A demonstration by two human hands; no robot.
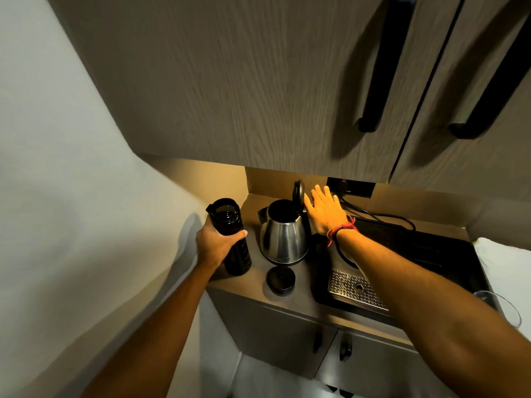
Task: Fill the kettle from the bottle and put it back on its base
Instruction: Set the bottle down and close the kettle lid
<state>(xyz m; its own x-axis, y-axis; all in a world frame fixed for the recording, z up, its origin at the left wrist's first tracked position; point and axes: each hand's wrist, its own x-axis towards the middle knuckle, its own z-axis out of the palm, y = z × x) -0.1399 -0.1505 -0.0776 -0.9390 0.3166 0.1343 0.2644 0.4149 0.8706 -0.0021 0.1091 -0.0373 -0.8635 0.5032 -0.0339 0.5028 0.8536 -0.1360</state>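
The left hand (216, 246) is clamped round the upright, uncapped black cylindrical bottle (230, 235), with the open-lidded steel kettle (284, 237) at its three o'clock, while the right hand (326, 211) is spread flat, holding nothing.

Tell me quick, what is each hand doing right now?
Left hand: closed around the black bottle.
Right hand: open, fingers spread, holding nothing, beside the kettle lid.

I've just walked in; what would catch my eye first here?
Probably the shiny steel kettle mid-counter, its lid flipped up, with the open right hand beside that lid. To its left, the left hand grips an uncapped dark bottle; a round black cap lies in front of the kettle.
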